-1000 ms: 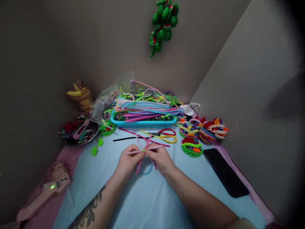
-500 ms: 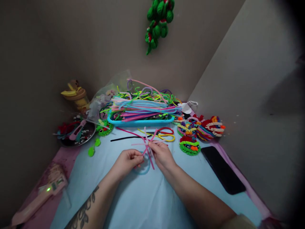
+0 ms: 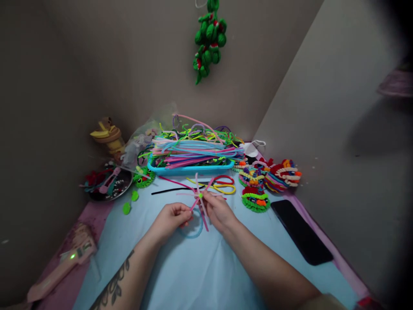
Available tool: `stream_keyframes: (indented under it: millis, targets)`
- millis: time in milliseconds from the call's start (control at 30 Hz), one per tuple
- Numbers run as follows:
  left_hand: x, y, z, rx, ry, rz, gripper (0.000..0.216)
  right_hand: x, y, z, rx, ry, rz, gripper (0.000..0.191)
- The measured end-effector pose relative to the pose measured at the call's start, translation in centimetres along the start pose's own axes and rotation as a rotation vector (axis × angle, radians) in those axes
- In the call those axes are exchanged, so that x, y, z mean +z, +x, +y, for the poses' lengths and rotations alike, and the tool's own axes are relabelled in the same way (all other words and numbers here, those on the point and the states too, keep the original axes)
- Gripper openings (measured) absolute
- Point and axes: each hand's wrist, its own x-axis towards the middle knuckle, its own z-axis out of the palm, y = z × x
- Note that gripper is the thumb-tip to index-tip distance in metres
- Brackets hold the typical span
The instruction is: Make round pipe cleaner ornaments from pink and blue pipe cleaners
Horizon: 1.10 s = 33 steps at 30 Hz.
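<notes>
Pink and pale pink pipe cleaners (image 3: 202, 206) cross in a star shape, with a small yellow-green spot at the centre. My left hand (image 3: 174, 218) pinches the tip of one lower-left arm of the star. On the other side, my right hand (image 3: 220, 210) is closed on the star close to its centre, thumb and finger together. A light blue pipe cleaner ring (image 3: 192, 236) lies under the hands on the blue cloth. Just behind the star are scissors (image 3: 226, 192) with red and yellow handles, and a black pipe cleaner (image 3: 169, 190).
A blue tray (image 3: 190, 170) heaped with pipe cleaners stands at the back. To the right sit colourful fuzzy figures (image 3: 256, 199) and a black phone (image 3: 301, 232). On the left are a metal dish (image 3: 124, 187), a green fuzzy figure (image 3: 144, 177) and a pink glue gun (image 3: 61, 267).
The yellow-green spot at the star's centre now shows where it was not visible before. My right thumb sits slightly to the right of the centre. The camera view has shifted a little.
</notes>
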Motion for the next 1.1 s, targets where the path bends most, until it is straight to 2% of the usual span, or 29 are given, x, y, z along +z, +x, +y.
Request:
stream_keyframes:
  millis: [200,433,500,567,633,700,733,800,867,967,1100]
  targets:
    - [-0.1,0.1,0.1,-0.006,-0.006,-0.006,0.031,0.2,-0.2,-0.3,-0.031,0.039,-0.042,0.025]
    - [0.0,0.1,0.1,0.015,0.011,-0.004,0.036,0.0,0.4,0.4,-0.061,-0.054,-0.029,0.023]
    - [0.2,0.1,0.3,0.072,-0.037,0.033,0.044,0.1,0.2,0.3,-0.131,-0.129,-0.005,0.02]
    - [0.4,0.0,0.5,0.152,-0.1,0.085,0.053,0.1,-0.3,-0.1,-0.332,-0.309,0.054,0.015]
    - [0.4,-0.1,0.7,0.218,-0.146,0.152,0.056,-0.1,-1.1,-0.9,-0.691,-0.609,0.128,0.008]
    - [0.3,-0.1,0.8,0.25,-0.166,0.208,0.057,-0.4,-2.0,-1.8,-1.126,-0.934,0.11,0.004]
    - [0.2,-0.1,0.8,0.256,-0.171,0.227,0.057,-0.6,-2.5,-2.2,-1.31,-1.071,0.071,0.009]
    - [0.2,-0.1,0.7,0.255,-0.183,0.24,0.053,-0.7,-3.4,-3.0,-1.582,-1.239,0.086,0.019]
    - [0.3,-0.1,0.5,0.256,-0.203,0.225,0.047,-0.6,-4.0,-3.6,-1.721,-1.334,0.108,0.024]
    - [0.7,-0.4,0.6,0.286,-0.248,0.2,0.044,0.1,-4.7,-4.8,-1.838,-1.381,0.099,0.025]
    - [1.3,-1.7,2.1,0.305,-0.391,0.088,0.035,1.0,-4.5,-6.6,-1.972,-1.341,-0.007,0.022]
